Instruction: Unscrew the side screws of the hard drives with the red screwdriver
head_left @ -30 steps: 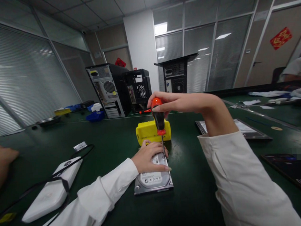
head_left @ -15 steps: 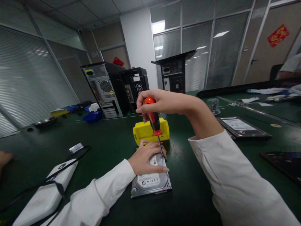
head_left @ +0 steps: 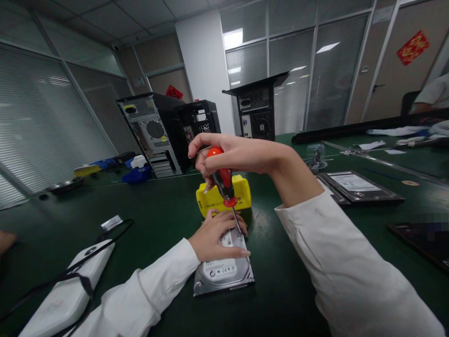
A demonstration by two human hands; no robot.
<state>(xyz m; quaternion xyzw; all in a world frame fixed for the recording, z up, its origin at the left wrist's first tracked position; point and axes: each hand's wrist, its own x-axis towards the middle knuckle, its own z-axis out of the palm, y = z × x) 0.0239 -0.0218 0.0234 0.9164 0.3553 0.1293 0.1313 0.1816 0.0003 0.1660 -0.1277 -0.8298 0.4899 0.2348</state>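
Fingers of your right hand: bent around the screwdriver, thumb along one side of the red-topped handle, little gap left. Left hand: fingers part-spread, palm down on the hard drive, thumb reaching its right edge; pressing from above rather than wrapping it.

Drive lies flat on the green table in front of you, label up. Shaft comes down at its right side, beside your left fingertips. Cannot tell if the tip is seated in a screw.

Risks, my judgement. Driver leans, handle top toward the left; off-line push could let the tip ride out and chew the screw head. Same slip could jab your left fingertips or score the cover. Light hold on the drive and twisting might swing it round on the smooth top.

Around: yellow bin just past the drive's far end, likely to crowd your left knuckles. Your own fingers partly hide the work spot. White device with black cord off left, near your sleeve; cord could snag. Second drive and clear cup beyond your right forearm. Computer cases behind, out of the way.
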